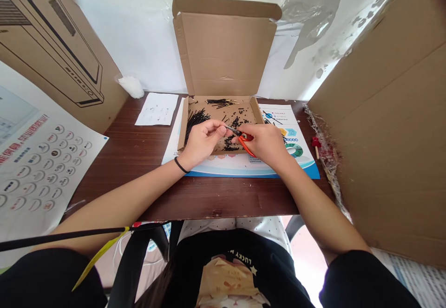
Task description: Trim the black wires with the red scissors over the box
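My right hand [266, 141] is closed around the red-orange handles of a pair of pliers [246, 146], whose metal jaws point left. Across from it, my left hand [204, 138] is closed, thumb and forefinger pinched together at the tip of the jaws. Whatever lies in that pinch is too small to make out. Both hands are over the front of an open cardboard box [223, 52]. Inside it, a bundle of thin black sticks [198, 117] lies at the left. More black sticks with gold-coloured ends [221, 102] lie at the back, and short black bits [240, 117] are scattered at the right.
A printed sheet [272, 171] lies under the box on the brown table [209, 199]. White paper [156, 109] and a crumpled plastic bag [131, 86] are at the left. Large cardboard panels [390, 113] wall the right side, near a small red-headed object [316, 143].
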